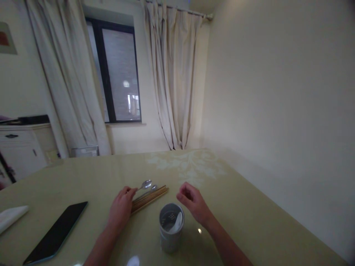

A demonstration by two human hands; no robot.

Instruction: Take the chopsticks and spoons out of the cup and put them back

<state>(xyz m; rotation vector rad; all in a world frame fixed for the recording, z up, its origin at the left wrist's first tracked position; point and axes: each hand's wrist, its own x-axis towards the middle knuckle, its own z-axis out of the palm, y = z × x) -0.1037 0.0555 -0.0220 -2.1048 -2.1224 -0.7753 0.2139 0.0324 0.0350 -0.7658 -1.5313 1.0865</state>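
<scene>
I see the left hand (121,207) pinching a metal spoon (145,184) by its handle above the chopsticks (149,197) on the table (249,214): light, stiff, probably slick, so hold mid-handle; right hand (192,202) hovers loosely curled, empty.

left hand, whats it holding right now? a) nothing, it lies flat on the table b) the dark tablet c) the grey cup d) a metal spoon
d: the left hand pinches the handle of a metal spoon whose bowl sticks out past the fingers, just above the chopsticks lying on the table; the dark tablet and the grey cup are untouched by it.
</scene>
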